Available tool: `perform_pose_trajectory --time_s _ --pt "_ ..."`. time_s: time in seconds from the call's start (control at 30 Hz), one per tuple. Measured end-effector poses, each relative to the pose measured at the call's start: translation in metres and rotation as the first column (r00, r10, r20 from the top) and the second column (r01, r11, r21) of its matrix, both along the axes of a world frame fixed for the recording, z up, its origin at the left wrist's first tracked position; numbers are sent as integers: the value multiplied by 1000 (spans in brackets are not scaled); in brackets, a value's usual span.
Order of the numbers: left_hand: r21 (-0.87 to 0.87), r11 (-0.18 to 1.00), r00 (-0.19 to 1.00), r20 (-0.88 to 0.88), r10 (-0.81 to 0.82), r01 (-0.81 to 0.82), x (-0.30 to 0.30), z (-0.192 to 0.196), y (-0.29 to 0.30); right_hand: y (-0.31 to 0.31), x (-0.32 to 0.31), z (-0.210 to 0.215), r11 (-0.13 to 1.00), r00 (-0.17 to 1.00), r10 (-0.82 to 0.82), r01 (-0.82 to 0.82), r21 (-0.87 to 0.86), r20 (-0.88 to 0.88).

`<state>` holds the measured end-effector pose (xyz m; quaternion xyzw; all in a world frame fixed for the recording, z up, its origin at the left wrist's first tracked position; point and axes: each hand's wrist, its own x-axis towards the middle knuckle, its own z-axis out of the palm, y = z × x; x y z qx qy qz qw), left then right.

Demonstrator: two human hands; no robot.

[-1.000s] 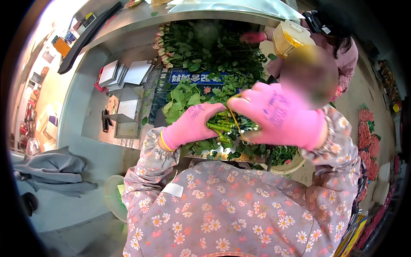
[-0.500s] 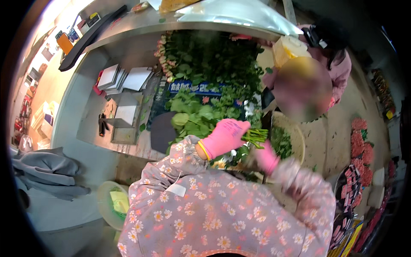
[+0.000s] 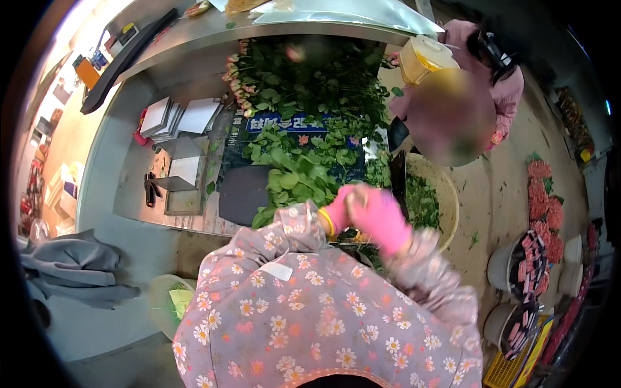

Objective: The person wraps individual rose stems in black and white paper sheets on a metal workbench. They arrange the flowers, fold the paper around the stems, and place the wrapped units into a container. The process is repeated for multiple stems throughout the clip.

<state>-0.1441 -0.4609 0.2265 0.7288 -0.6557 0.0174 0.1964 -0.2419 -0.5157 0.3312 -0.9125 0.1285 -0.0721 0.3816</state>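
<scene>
My left hand (image 3: 333, 213), in a pink glove with a yellow cuff, is closed round a bunch of leafy flower stems (image 3: 297, 178) at the table's front edge. The leaves spread out to the left and away from me. Against it presses my right hand (image 3: 383, 223), also gloved in pink, with its fingers curled over the stem end. Motion smears these fingers, and the cut ends are hidden behind the gloves. Beyond the bunch lie more green stems (image 3: 317, 84), with pale pink rosebuds (image 3: 240, 87) along their left side.
Left on the table are white cards (image 3: 197, 115), a metal holder (image 3: 184, 174) and black-handled clippers (image 3: 152, 189). A tub of leaves (image 3: 456, 210) stands right of the table. A co-worker in pink (image 3: 511, 90) is beyond it. Pink flower bunches (image 3: 540, 187) and buckets (image 3: 501, 265) line the right floor.
My right hand has swung up and left from beside the stem ends to my left hand, covering the green ends. My left hand has shifted slightly left and down. The view has moved slightly.
</scene>
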Motion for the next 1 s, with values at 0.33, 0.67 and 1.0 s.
perform_pose_trajectory --time_s 0.33,0.67,1.0 --pt "-42 990 929 -351 114 -137 34 111 50 -39 -37 28 434 962 -265 59 899 65" --pt "1 989 905 -403 135 -147 24 109 39 -5 -60 48 763 982 -191 158 626 -15" --pt "-10 970 918 -327 226 -242 11 57 -28 -38 -79 -119 268 940 -340 78 960 19"
